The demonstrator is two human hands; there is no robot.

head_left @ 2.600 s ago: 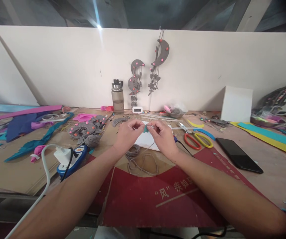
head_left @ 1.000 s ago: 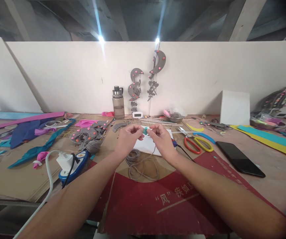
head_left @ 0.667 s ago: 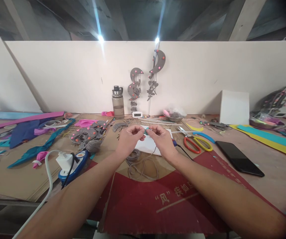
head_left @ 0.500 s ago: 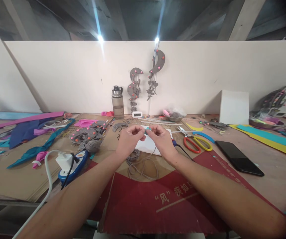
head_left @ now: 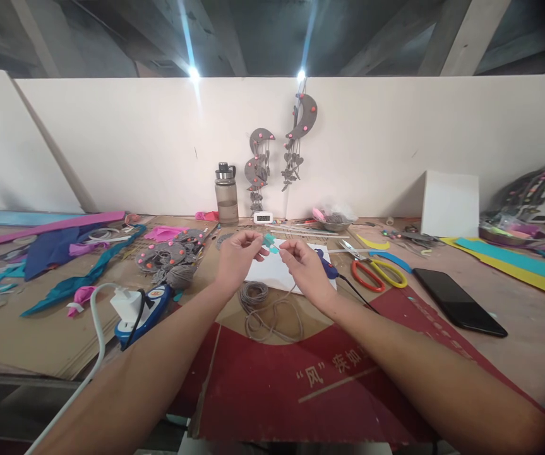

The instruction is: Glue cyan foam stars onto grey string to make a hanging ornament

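Note:
Between my hands is a small teal piece (head_left: 269, 241), thin and irregular in outline, held up above a white sheet (head_left: 263, 272). My left hand (head_left: 240, 258) pinches its left side with thumb and fingertips. The fingertips of my right hand (head_left: 306, 268) close on its lower right edge. A thin grey cord (head_left: 276, 319) lies loosely looped on the cardboard below, and one strand runs up toward my right hand. Just behind my right hand is a blue tool (head_left: 328, 264) with a black cable.
Right of my hands lie scissors (head_left: 367, 276) with red and yellow handles and a black phone (head_left: 456, 302). On the left are a power strip (head_left: 146, 316), grey yarn pieces (head_left: 172, 256) and coloured strips. A bottle (head_left: 226, 196) stands near the wall, where grey moon-shaped hangings (head_left: 307, 117) hang.
My hands have moved slightly apart, and more of the teal piece shows between them. More of the white sheet and the blue tool is uncovered.

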